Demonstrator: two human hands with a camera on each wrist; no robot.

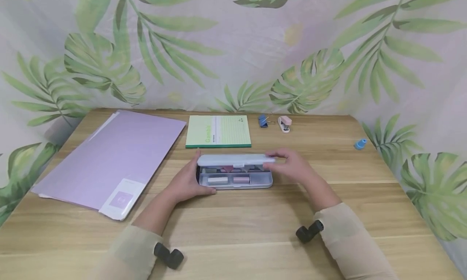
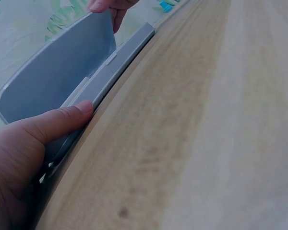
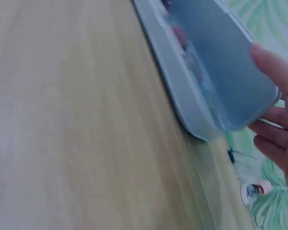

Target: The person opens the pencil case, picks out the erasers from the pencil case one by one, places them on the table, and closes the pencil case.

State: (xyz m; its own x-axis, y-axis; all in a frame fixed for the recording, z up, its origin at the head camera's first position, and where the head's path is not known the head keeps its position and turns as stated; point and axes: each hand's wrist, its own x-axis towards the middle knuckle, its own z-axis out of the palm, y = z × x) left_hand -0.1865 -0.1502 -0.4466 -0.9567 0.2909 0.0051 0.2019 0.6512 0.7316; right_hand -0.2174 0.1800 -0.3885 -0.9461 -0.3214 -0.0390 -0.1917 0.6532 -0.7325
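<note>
A translucent pencil case [image 1: 255,180] lies on the wooden table with its hinged lid [image 1: 233,160] partly raised. Inside, a white eraser-like block [image 1: 217,180] and a pink one [image 1: 241,180] sit in the front compartment; small items behind them are half hidden by the lid. My left hand [image 1: 186,183] grips the case's left end, its thumb [image 2: 67,120] along the front wall. With thumb and fingers, my right hand [image 1: 292,166] pinches the lid's right end, as the lid's edge [image 3: 259,108] between them shows in the right wrist view.
A green notebook [image 1: 219,131] lies just behind the case, a large purple folder [image 1: 127,150] to the left. At the back stand a blue binder clip [image 1: 263,121] and a small pink-and-white stapler [image 1: 284,124]. A small blue bottle-shaped piece [image 1: 360,144] is near the right edge.
</note>
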